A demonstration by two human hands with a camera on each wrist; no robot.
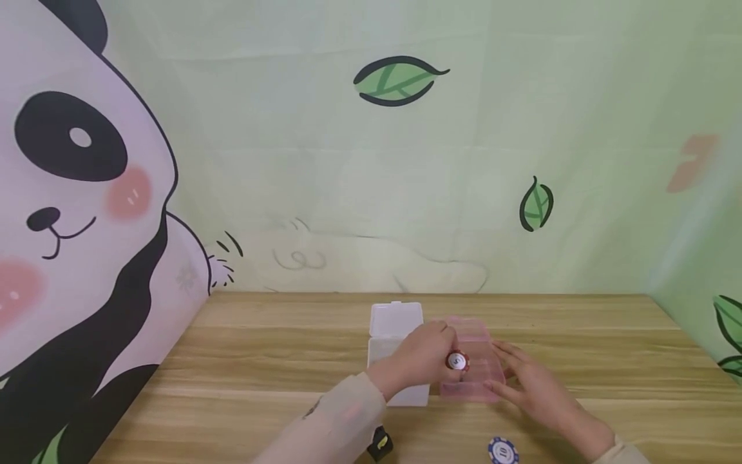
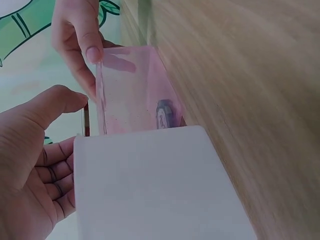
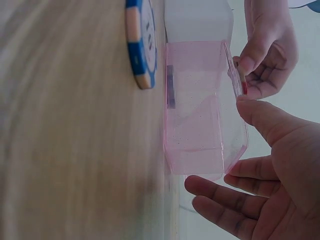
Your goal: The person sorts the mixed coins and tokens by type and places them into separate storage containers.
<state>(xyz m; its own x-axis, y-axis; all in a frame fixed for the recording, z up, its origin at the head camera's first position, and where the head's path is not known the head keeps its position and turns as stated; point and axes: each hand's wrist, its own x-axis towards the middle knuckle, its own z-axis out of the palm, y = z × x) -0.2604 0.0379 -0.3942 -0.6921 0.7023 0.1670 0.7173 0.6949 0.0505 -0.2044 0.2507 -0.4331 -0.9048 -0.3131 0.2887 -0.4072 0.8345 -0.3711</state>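
Wooden table point(image 1: 278, 361): "5" chip point(image 1: 458, 362), "10" chip point(image 1: 503, 451)

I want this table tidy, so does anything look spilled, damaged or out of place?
Nothing looks spilled or damaged. The blue chip may look stray, lying loose on the table outside the white box and pink box.

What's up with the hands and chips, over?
Left hand pinching red chip above pink box. Right hand touching that box. Blue chip on table, apparently not blocking.
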